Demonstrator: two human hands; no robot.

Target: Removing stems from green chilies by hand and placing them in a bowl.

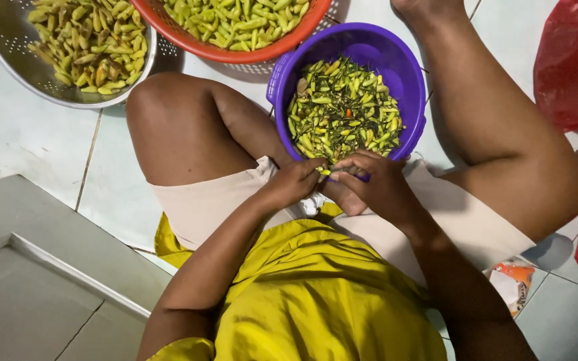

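I sit on a tiled floor with a purple plastic basket [406, 73] between my legs, filled with small green and yellow chili peppers [342, 110] with stems. My left hand [296, 182] and my right hand [376, 184] meet at the basket's near rim, fingers pinched together on a small chili pepper [326, 172]. Most of that pepper is hidden by my fingers.
A metal colander [8, 60] of pale green peppers stands at the far left. An orange basket [188, 40] of similar peppers sits at the top middle. Red plastic bags [573, 67] lie at the right. A grey step [41, 267] is at the near left.
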